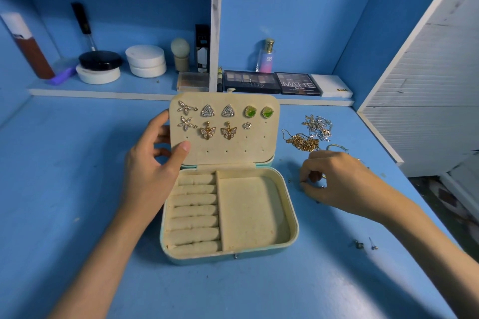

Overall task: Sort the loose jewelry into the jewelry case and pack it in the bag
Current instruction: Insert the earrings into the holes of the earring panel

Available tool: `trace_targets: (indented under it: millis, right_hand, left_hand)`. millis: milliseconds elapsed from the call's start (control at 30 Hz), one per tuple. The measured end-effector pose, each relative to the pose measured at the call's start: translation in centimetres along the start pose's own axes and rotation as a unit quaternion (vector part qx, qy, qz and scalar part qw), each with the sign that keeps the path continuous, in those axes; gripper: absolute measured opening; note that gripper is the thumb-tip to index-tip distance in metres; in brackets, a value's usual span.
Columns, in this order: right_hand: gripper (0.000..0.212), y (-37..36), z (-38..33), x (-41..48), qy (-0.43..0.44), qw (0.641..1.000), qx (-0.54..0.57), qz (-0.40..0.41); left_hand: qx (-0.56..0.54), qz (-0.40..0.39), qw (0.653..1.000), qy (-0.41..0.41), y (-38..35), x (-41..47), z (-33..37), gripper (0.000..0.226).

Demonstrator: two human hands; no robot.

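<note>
Our left grip point(153, 163) clasps the lid point(225, 153) of the open jewelry case point(294, 230) on the worktop point(77, 189); nine earrings point(207, 111) are pinned inside the lid. Our right grip point(334, 181) curls beside tangled necklaces point(305, 142); we cannot tell whether it holds anything.

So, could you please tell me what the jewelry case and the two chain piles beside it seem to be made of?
The jewelry case looks lined in cream velvety fabric, matte and slightly fuzzy, with a smooth teal shell, possibly faux leather. The gold chain pile and silver chain pile glint like polished metal; plated or solid, I cannot tell.
</note>
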State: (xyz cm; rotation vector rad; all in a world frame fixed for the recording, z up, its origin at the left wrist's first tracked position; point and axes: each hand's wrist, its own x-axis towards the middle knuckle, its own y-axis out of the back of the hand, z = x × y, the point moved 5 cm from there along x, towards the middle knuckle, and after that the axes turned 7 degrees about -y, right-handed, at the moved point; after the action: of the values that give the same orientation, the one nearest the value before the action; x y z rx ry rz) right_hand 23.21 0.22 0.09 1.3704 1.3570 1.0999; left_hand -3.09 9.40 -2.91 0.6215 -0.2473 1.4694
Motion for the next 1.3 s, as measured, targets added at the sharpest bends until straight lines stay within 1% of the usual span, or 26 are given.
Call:
trace_targets:
  millis: [267, 367, 767, 1100, 1300]
  right_hand:
    - [0.011, 0.4, -0.2, 1.2, -0.001, 0.994, -0.074, -0.083]
    - [0.007, 0.3, -0.4, 1.8, -0.004, 0.994, -0.084, -0.076]
    - [0.013, 0.9, 0.2, 1.5, -0.016, 0.996, -0.072, -0.044]
    - [0.006, 0.9, -0.2, 1.0, 0.005, 0.993, -0.082, -0.082]
    - [0.009, 0.5, -0.2, 0.8, 0.017, 0.994, -0.078, -0.075]
  left_hand:
    - [-0.002, 0.002, 1.000, 0.001, 0.0, 0.0, -0.1, 0.046]
    - [-0.002, 0.001, 1.000, 0.000, 0.0, 0.0, -0.2, 0.046]
    - [-0.010, 0.006, 1.000, -0.005, 0.0, 0.1, -0.2, 0.045]
    - [-0.005, 0.003, 1.000, -0.004, 0.0, 0.1, -0.4, 0.046]
    - [-0.004, 0.004, 1.000, -0.003, 0.0, 0.1, -0.3, 0.047]
